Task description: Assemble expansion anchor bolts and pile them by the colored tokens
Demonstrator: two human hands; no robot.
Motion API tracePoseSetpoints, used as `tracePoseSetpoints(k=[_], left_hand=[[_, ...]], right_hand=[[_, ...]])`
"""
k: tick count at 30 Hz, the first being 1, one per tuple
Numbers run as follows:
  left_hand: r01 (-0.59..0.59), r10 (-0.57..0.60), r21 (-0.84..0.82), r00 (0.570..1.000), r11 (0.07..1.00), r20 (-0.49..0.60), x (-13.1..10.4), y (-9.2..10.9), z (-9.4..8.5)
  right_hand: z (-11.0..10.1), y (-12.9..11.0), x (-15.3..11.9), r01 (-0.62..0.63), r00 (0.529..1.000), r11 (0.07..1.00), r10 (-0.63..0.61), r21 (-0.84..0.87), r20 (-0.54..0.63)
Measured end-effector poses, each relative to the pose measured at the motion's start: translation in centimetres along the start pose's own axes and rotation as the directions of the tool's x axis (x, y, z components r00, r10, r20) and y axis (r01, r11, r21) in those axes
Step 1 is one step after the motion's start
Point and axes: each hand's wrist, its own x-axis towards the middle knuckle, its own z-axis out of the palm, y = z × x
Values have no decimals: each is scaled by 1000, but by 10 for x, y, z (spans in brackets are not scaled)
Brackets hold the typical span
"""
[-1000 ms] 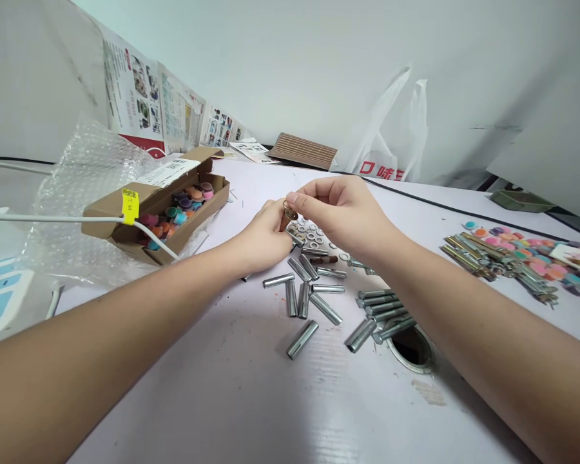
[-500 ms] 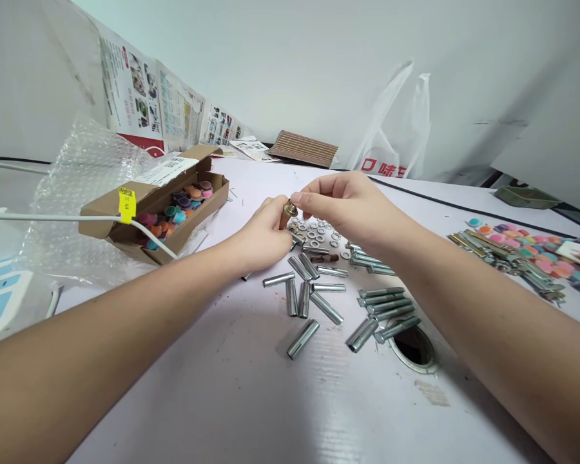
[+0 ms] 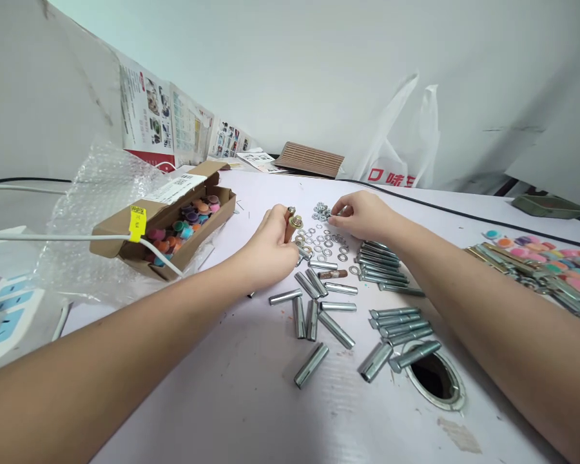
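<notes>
My left hand (image 3: 273, 248) is closed round a brass-coloured expansion bolt (image 3: 294, 223), whose nut end sticks up above the fist. A second metal end shows just behind it. At the far side of the loose parts, my right hand (image 3: 362, 214) pinches with thumb and forefinger at a small pile of nuts (image 3: 320, 210); a nut appears to be at the fingertips, partly hidden. Flat washers (image 3: 327, 243) lie scattered between the hands. Nearer to me are slotted metal sleeves (image 3: 336, 330) and a row of bolts (image 3: 381, 261), with more bolts (image 3: 401, 322) below.
An open cardboard box (image 3: 212, 222) of coloured plastic caps stands left, on bubble wrap (image 3: 101, 180) beside a power strip (image 3: 14, 309). A round hole (image 3: 437, 380) opens in the table at right. Fasteners and coloured caps (image 3: 551, 258) lie far right. A plastic bag (image 3: 396, 142) is behind.
My right hand has left the bolt in my left hand and moved right to the nuts. My left hand keeps its hold. The camera view has shifted slightly.
</notes>
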Motion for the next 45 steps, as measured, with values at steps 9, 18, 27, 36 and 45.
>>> tracePoseSetpoints(k=[9, 18, 27, 36, 45], left_hand=[[38, -38, 31, 999, 999, 3, 2, 1, -1], [-67, 74, 259, 997, 964, -20, -8, 16, -5], [-71, 79, 309, 997, 948, -14, -8, 15, -7], [-30, 65, 347, 994, 937, -89, -2, 15, -12], [61, -25, 216, 986, 975, -167, 7, 13, -18]], right_hand=[[9, 3, 2, 20, 998, 994, -13, -112, 61], [-2, -15, -26, 23, 997, 998, -19, -58, 72], [-19, -44, -64, 316, 948, 820, -247, 477, -202], [-7, -63, -78, 460, 884, 796, -371, 394, -284], [0, -71, -75, 389, 916, 824, -297, 412, -270]])
